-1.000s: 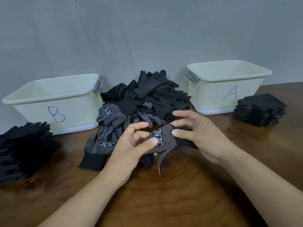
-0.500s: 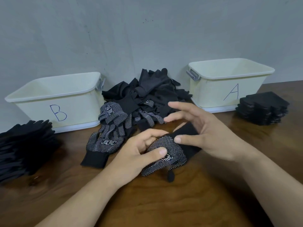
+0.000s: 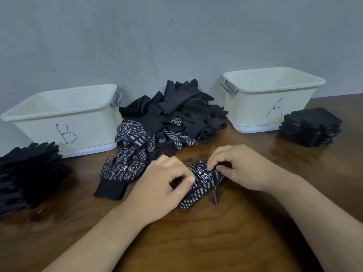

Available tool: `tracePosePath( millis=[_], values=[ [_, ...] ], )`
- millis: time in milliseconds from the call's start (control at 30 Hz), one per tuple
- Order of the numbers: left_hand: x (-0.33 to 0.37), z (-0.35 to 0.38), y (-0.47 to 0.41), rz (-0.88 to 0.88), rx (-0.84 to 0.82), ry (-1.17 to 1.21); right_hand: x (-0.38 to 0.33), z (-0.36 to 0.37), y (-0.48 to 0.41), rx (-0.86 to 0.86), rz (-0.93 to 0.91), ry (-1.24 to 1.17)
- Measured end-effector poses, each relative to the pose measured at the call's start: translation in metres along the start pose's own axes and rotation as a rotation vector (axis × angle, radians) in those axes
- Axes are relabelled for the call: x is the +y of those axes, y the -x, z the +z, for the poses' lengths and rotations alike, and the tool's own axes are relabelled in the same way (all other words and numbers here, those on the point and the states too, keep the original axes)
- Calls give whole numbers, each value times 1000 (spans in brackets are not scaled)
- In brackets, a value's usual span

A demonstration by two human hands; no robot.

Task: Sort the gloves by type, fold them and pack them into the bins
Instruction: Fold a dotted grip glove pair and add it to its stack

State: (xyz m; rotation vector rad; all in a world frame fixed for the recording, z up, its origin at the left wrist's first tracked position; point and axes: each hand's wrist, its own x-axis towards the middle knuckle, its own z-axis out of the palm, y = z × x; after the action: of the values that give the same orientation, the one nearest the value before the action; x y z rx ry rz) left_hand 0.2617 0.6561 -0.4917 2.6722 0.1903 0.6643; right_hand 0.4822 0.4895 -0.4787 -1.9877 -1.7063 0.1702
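Bins: 2, bin B (image 3: 88,124) + bin A (image 3: 251,110); glove stacks: 2, left stack (image 3: 25,173) + right stack (image 3: 312,126); loose pile (image 3: 182,107): 1, glove ct inside can't tell; dotted gloves clear of pile: 3 incl. held glove (image 3: 204,181); hands: 2, left hand (image 3: 157,189) + right hand (image 3: 241,169).

Bare left hand (image 3: 163,186); bare right hand (image 3: 242,166)

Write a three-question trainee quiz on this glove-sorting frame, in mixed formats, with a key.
1. True or false: the left hand and the right hand both grip the dotted glove.
2. The bin on the person's right is marked: a) A b) B c) nothing.
3. What lies between the two bins?
Key: 1 true; 2 a; 3 the unsorted glove pile.
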Motion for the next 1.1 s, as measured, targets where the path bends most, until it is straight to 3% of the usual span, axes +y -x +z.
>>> tracePosePath(
  millis=[67, 167, 267, 367, 433, 500, 567, 733, 800, 967, 1100],
  values=[
    [0, 5, 2, 6, -90, -138, 3, -1, 2, -56, 17, 18],
    [-3, 6, -2, -92, 7, -228, -3, -7, 4, -58, 70, -53],
    [-5, 5, -3, -139, 9, -190, -15, -6, 3, 27, 42, -120],
    [-7, 8, -1, -143, -51, -205, -26, -2, 4, -59, 37, -109],
    [-7, 6, -1, -151, -10, -138, -32, -2, 6, -105, 78, -256],
    [-3, 1, -1, -137, 2, -52, -34, 0, 5, -20, 86, -381],
    [-1, -6, 0, -91, -80, 17, -28, 7, 1, 43, 34, -324],
    [-4, -14, 4, 6, -320, 2, -19, 28, -4, -194, -75, 101],
    [-6, -10, 4, 24, -275, 0, -20, 30, -4, -242, -27, 192],
    [-15, -5, -4, 18, 28, -176, -25, 32, -3, -234, 31, 228],
    [-10, -5, -1, -114, 17, -7, -30, 33, -1, -224, 48, 238]
  ],
)
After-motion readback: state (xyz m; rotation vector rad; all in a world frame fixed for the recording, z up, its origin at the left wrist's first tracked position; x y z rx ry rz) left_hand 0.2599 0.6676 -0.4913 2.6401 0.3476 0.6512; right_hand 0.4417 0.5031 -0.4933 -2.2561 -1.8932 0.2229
